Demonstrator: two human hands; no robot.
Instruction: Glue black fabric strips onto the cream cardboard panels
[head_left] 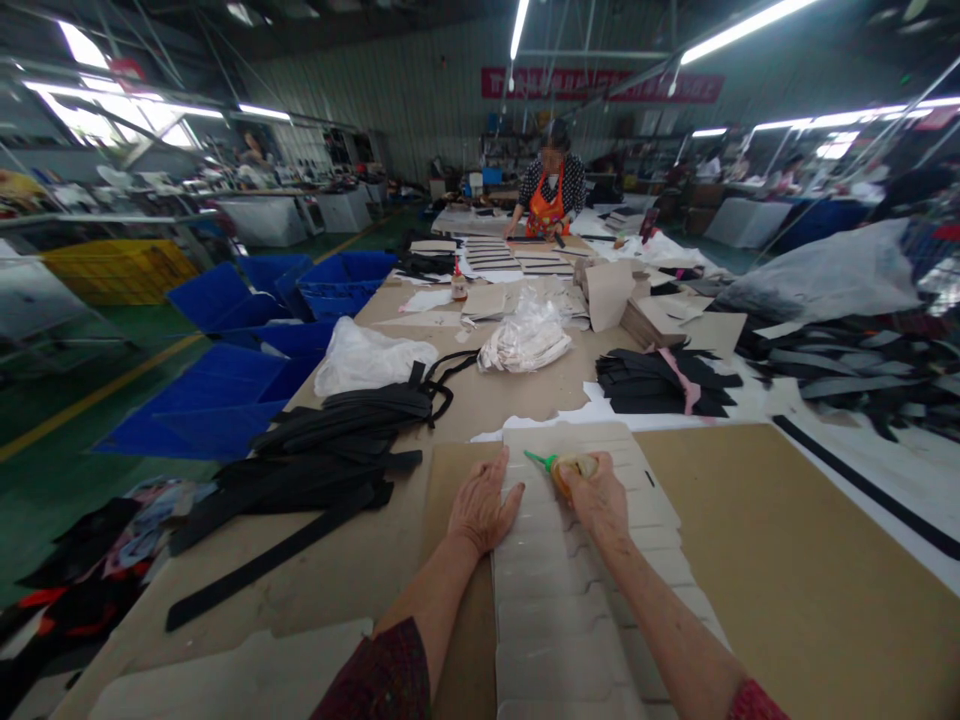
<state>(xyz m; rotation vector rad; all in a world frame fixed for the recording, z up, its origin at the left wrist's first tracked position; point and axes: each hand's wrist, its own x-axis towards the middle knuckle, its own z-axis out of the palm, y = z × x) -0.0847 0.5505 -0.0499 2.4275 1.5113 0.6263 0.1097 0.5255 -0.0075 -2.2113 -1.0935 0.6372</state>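
My right hand point(602, 500) grips a small glue bottle point(576, 472) with a green nozzle, tilted so the tip points left. Under it lie overlapping light-grey card pieces point(555, 610), laid in a stepped row running away from me. Shiny wet-looking streaks show on some of them. My left hand point(484, 505) rests flat at the left edge of the row, fingers stretched and thumb apart. A short black mark point(650, 479) sits on a card right of the bottle.
Black strips point(322, 430) lie in a heap on the left, and another black bundle point(667, 380) lies at the right. A plastic-wrapped pack point(525, 340) sits further back. Blue bins point(217, 395) stand beside the table. Across it, a person in an orange apron point(547, 205) works.
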